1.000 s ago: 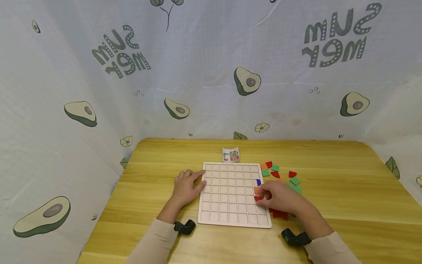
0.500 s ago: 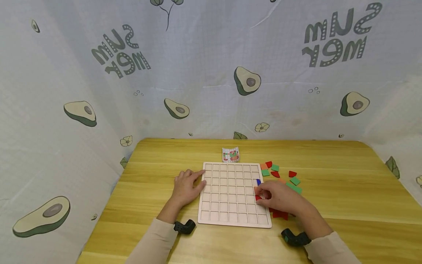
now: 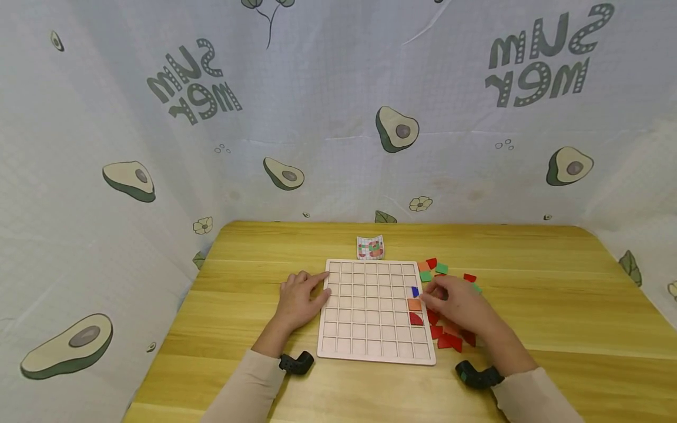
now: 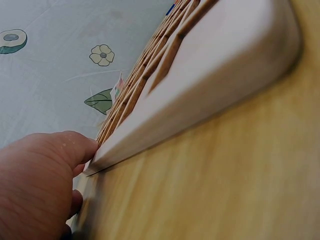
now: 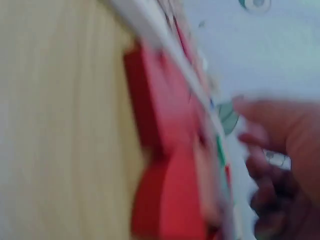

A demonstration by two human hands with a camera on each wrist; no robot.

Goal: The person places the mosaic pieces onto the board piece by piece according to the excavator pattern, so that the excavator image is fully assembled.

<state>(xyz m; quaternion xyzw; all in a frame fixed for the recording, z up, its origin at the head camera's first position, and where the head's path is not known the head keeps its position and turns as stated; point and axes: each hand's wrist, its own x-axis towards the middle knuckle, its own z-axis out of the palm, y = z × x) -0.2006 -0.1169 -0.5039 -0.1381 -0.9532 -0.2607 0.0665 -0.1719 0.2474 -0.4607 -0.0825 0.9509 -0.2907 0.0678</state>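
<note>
A pale wooden grid board lies on the table. Its rightmost column holds a blue piece, an orange square and a red quarter-round piece. My left hand rests at the board's left edge; in the left wrist view the thumb touches the rim. Just above the board's right edge hovers my right hand, its fingertips near the blue piece and nothing seen between them. In the blurred right wrist view, this hand is raised beyond the red pieces.
Loose red pieces lie right of the board, partly under the right hand. Farther back are green squares and more red ones. A small pattern card stands behind the board. A printed cloth hangs around the table.
My right hand has let go of the red quarter-round piece, which now sits in its cell, and has moved up and right. The left hand stays put.
</note>
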